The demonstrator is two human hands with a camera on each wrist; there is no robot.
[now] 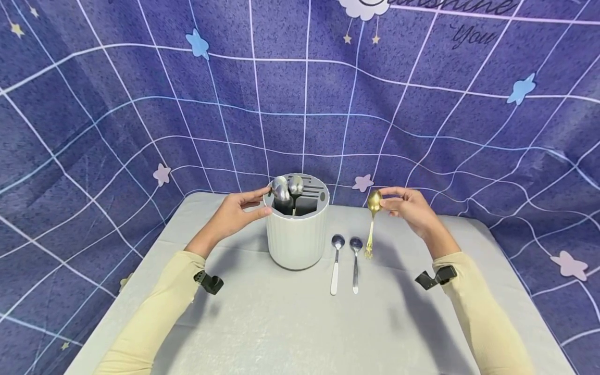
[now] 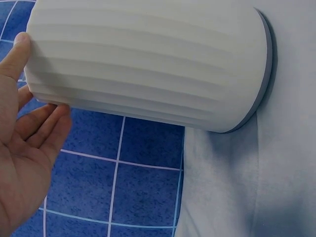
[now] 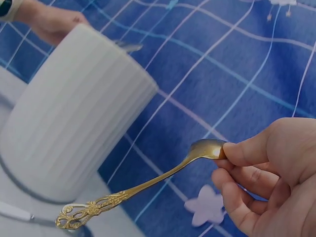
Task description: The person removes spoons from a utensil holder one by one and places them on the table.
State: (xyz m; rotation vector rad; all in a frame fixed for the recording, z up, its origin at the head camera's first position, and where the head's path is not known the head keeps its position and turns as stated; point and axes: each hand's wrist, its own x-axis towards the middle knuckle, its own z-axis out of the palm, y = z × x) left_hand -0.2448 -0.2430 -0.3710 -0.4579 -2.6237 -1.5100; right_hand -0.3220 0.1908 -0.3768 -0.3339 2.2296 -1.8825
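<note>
My right hand pinches a gold spoon by the tip of its bowl. The spoon's ornate openwork handle points down and away from the fingers, to the right of the utensil holder. Against the left side of the white ribbed utensil holder, my left hand grips near the top rim, thumb toward the front and fingers toward the back. Metal spoons stand bowl-up in the holder's open compartment, their handles mostly hidden inside. The holder stands upright on the table.
Right of the holder lie a spoon with a white handle and an all-metal spoon, side by side with bowls away from me. The holder's grey top has slots at the right and back. A blue patterned curtain hangs behind the grey-covered table.
</note>
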